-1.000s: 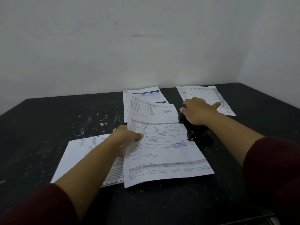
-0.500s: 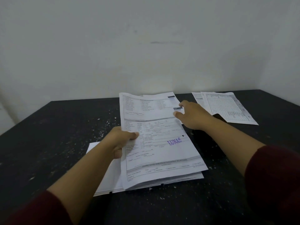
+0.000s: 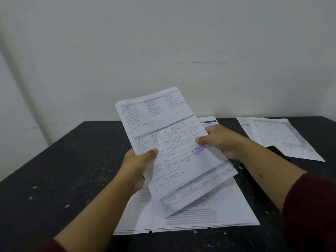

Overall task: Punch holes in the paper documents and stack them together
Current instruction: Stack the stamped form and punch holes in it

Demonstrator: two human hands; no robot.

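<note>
On speckled black worktop [image 3: 72, 170], white stamped printed form [image 3: 174, 142] raised, tilted, pinched by left hand [image 3: 136, 166] and right hand [image 3: 218, 140] above near-edge white paper stack [image 3: 227, 206].

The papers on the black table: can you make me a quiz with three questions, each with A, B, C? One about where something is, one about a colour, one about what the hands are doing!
1. Where is the sheet with the grid table?
A. far right on the table
B. on the floor
C. in the left hand

2. What colour is the stamp on the held form?
A. green
B. purple
C. orange

3. How is the form held?
A. flat on the table
B. by one hand
C. lifted, pinched by both hands

Answers:
1 A: it lies at the table's far right.
2 B: the ink is purple.
3 C: the left hand and right hand pinch its edges.
</note>
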